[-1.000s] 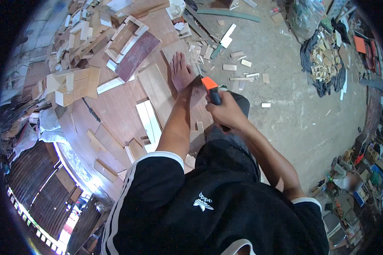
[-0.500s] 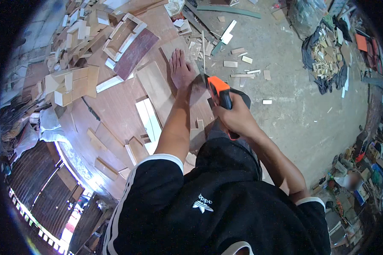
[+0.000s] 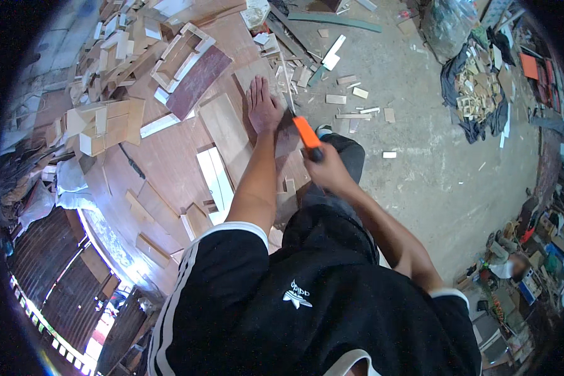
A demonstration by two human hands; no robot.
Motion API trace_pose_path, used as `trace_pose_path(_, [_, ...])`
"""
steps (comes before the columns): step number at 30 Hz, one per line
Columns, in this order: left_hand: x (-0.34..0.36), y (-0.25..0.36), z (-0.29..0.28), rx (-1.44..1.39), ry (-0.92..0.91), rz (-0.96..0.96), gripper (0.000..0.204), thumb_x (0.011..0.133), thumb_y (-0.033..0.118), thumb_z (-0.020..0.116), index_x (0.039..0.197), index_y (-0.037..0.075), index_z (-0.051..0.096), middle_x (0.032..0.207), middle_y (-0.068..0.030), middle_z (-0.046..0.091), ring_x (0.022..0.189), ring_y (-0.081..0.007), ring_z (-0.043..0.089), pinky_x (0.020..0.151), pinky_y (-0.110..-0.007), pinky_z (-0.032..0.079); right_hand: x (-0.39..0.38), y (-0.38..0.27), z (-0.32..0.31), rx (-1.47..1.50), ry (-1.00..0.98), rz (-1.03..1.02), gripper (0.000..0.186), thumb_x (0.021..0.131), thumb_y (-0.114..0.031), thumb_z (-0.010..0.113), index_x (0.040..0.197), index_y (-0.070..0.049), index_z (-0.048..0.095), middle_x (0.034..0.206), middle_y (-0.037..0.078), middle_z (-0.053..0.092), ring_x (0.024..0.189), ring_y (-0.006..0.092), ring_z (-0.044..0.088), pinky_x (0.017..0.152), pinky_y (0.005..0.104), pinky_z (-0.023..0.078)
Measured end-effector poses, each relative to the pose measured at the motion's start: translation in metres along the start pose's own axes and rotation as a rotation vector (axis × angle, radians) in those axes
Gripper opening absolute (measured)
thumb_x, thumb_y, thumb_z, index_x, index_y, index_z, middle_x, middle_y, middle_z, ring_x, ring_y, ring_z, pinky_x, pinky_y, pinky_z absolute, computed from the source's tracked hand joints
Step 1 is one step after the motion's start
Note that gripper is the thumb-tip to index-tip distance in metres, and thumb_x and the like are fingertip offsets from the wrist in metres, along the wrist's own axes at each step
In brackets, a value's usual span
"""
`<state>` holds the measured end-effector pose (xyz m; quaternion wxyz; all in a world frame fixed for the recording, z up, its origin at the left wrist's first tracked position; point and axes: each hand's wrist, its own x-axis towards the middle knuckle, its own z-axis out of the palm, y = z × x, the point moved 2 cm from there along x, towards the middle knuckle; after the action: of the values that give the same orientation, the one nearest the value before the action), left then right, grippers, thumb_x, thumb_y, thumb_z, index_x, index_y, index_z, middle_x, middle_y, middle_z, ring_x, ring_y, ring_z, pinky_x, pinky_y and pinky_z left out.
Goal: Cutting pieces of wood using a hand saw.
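Note:
My left hand [image 3: 264, 105] lies flat, fingers stretched forward, on a wooden board [image 3: 250, 71] at the right edge of the work surface. My right hand [image 3: 328, 167] is wrapped around the handle of a handsaw [image 3: 306, 132], which is orange with a black grip. The thin blade points away from me, just right of my left hand, along the board's right side. Whether its teeth touch the wood cannot be made out. Left of my left forearm lie a pale plank [image 3: 222, 125] and a white panel [image 3: 214, 175].
Wooden box frames [image 3: 182, 57] and a maroon panel [image 3: 199, 84] lie at the far left. Offcuts [image 3: 336, 99] are scattered on the concrete floor [image 3: 432, 182]. A dark sack of scraps [image 3: 476, 94] stands far right. Another person [image 3: 504, 263] sits at the right among clutter.
My right hand and the saw have shifted left, and the blade now slants more to the left. My left hand stays flat on the board.

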<state>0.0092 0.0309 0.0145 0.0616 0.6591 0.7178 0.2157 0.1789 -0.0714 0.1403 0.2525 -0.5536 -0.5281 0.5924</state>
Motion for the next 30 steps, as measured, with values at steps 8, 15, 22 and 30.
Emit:
trace_pose_path(8, [-0.011,-0.013,-0.005,0.039,0.031,-0.028,0.056,0.083,0.014,0.047,0.138,0.008,0.040,0.147,-0.0089,0.037,0.138,-0.0248,0.032,0.115,-0.040,0.022,-0.041,-0.110,-0.008,0.170,-0.177,0.320,0.019,0.080,-0.007,0.054,0.098,-0.003,0.051,0.059,0.000,0.046,0.043,0.0107,0.049,0.039,0.0274,0.038])
trace_pose_path(15, [0.010,0.015,0.011,-0.007,0.035,0.003,0.053,0.084,0.013,0.046,0.137,0.007,0.042,0.147,-0.0087,0.037,0.138,-0.0244,0.032,0.115,-0.040,0.022,0.023,0.005,0.001,0.302,0.031,0.508,0.005,0.079,-0.006,0.057,0.083,-0.002,0.057,0.061,0.001,0.050,0.048,0.0110,0.048,0.044,0.0304,0.039])
trace_pose_path(22, [-0.005,-0.001,0.000,-0.073,0.012,-0.047,0.055,0.082,0.015,0.047,0.136,0.007,0.042,0.148,-0.0083,0.035,0.139,-0.0245,0.029,0.116,-0.040,0.020,-0.024,-0.091,-0.049,0.368,0.047,0.312,0.009,0.080,-0.005,0.059,0.083,-0.003,0.051,0.062,-0.001,0.049,0.049,0.0092,0.046,0.043,0.0276,0.036])
trace_pose_path(30, [-0.003,-0.002,0.005,-0.083,0.005,-0.043,0.056,0.082,0.013,0.049,0.137,0.007,0.041,0.148,-0.0084,0.035,0.139,-0.0247,0.028,0.117,-0.040,0.018,-0.035,-0.078,-0.056,0.185,0.132,0.243,0.012,0.085,-0.005,0.061,0.089,-0.003,0.049,0.054,-0.001,0.046,0.039,0.0098,0.045,0.036,0.0271,0.033])
